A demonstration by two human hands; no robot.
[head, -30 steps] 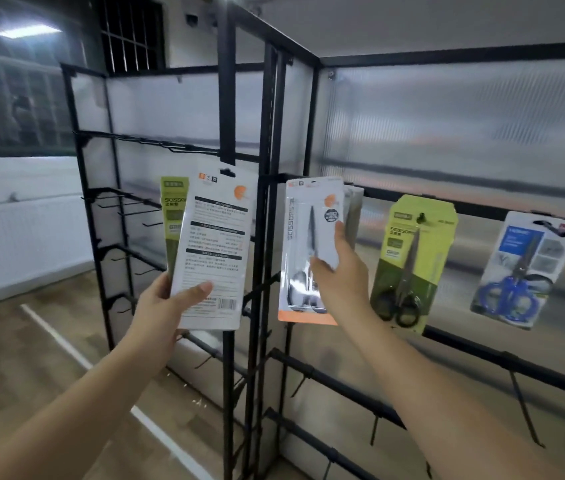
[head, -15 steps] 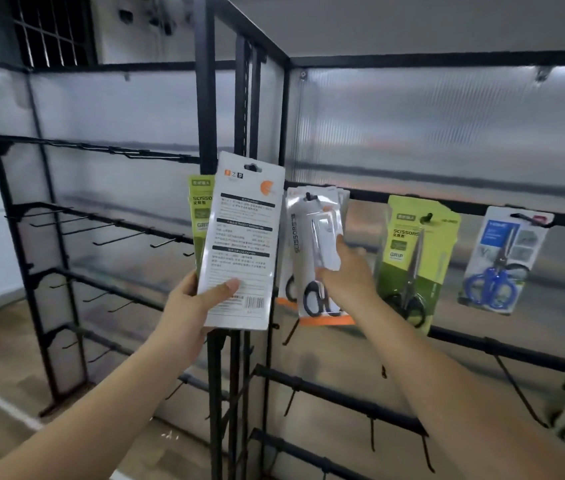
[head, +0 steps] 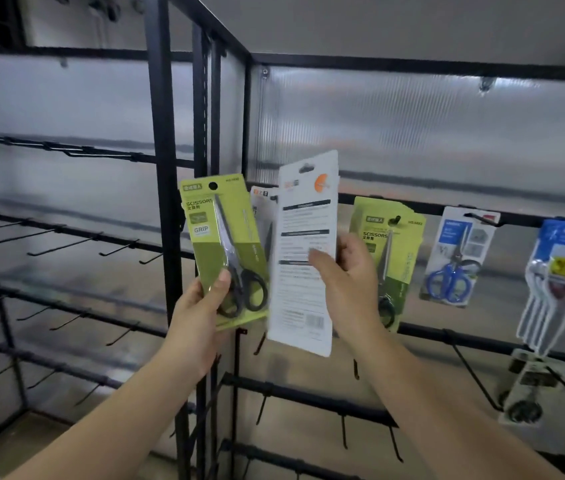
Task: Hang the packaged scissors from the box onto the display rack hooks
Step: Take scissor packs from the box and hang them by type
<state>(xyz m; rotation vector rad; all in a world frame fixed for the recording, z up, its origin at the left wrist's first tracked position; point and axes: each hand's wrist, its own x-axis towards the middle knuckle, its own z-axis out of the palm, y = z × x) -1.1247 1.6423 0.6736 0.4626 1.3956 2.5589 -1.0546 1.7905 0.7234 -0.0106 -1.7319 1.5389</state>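
In front of the black display rack [head: 163, 202]: left hand [head: 201, 317] clamped on the lower edge of a green scissors pack [head: 222, 251], thumb across its face; right hand [head: 347, 282] pinching a white pack [head: 305, 258], printed back toward the camera. Both packs upright, side by side, off the hooks. Farther right, hung already: another green pack [head: 392, 244], then a blue-handled scissors pack [head: 457, 254].

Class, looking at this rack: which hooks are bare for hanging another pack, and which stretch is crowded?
Bare hooks line the left panel's rails, left of the black corner post. More hang bare on the lower right rail. The upper right rail is crowded: green pack, blue pack, and white packs at the far edge.
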